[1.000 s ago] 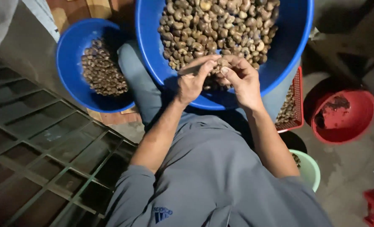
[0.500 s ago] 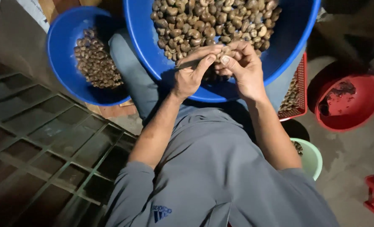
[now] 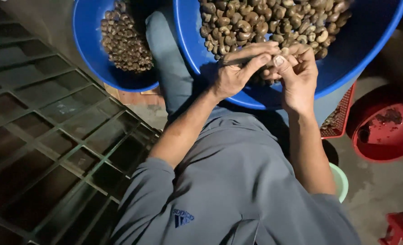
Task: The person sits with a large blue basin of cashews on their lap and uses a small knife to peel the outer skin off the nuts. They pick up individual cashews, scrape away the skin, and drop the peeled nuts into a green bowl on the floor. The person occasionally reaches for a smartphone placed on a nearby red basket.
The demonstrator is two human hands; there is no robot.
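Where the metal grate (image 3: 52, 136) fills the left of the view, a smaller blue basin (image 3: 86, 50) sits beyond it with a heap of small dark nuts (image 3: 126, 41) inside. Next to it a grey trouser leg (image 3: 167, 59) runs up between the two basins. Further right, the large blue basin (image 3: 346, 68) rests on the lap, piled with bigger brown, curved nuts in shell (image 3: 265, 18).

Over its near rim the left hand (image 3: 233, 75) has its fingers curled, thumb stretched along what looks like a thin blade or pick; I cannot make the tool out clearly. Touching it, the right hand (image 3: 294, 75) pinches a single nut (image 3: 284, 51) between thumb and fingertips, so both hands are clenched on small things above the heap.

That nut looks light, hard and rounded, so it is likely to roll or slip in the fingers; its curved shape suggests gripping across the two flat sides, with the seam turned towards the tool. The shell seems stiff, the kernel inside probably brittle, so steady pressure would suit better than force.

To the right on the floor lie a red slotted crate (image 3: 342, 118), a red bowl (image 3: 383, 131) with some scraps, and a pale green bowl (image 3: 339, 181) nearer the body.
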